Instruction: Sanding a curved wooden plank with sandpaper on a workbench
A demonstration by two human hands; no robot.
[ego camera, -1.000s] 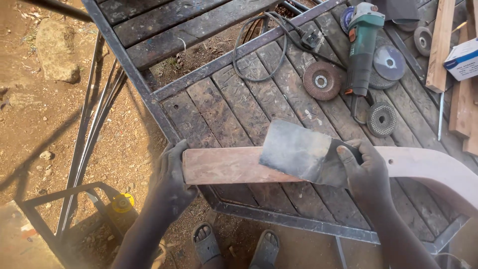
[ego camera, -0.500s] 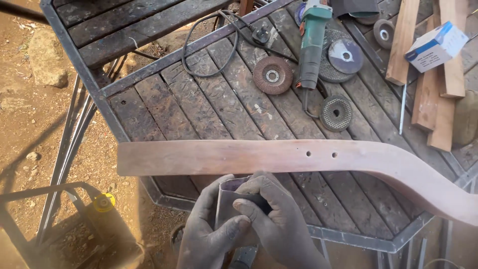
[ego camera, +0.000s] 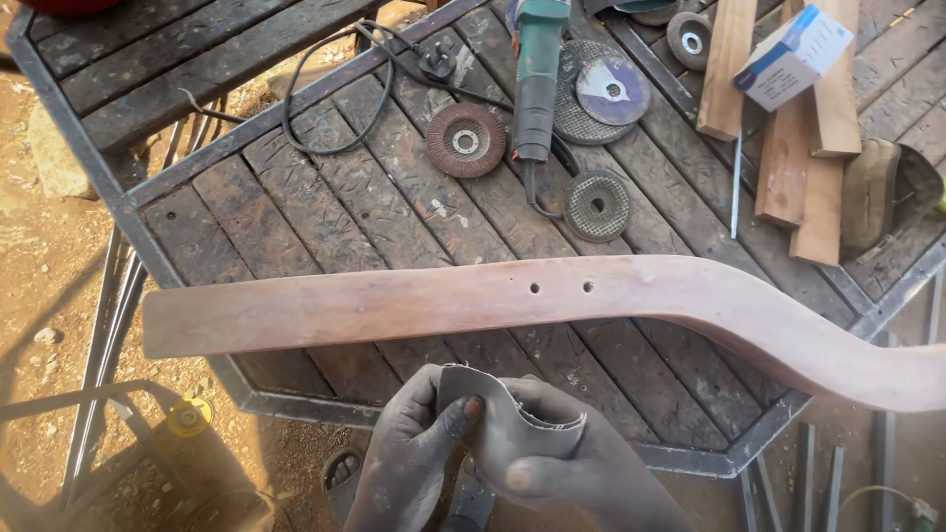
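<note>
Sandpaper sits low in the frame, just right of centre, a grey worn sheet curled into a fold between both of my hands. From the left: my left hand comes up at the bottom centre-left, thumb pressed on the sheet's near face and fingers tucked behind it — a pinch, not a spread. My right hand cups the other end, thumb tip on the lower edge, fingers curled under; both hands are dusted grey and closed on the paper.

Just above them, across the middle of the frame from left to far right, lies the curved wooden piece with two small holes near its middle, resting on the slatted metal-framed table. Further up are grinding discs and a green angle grinder; planks and a small box sit at the upper right.

My judgement: to fold well, I should crease the sheet with the grit outward, keep the edges aligned, and press the fold flat with the thumbs — a loose curl would slip under pressure.
</note>
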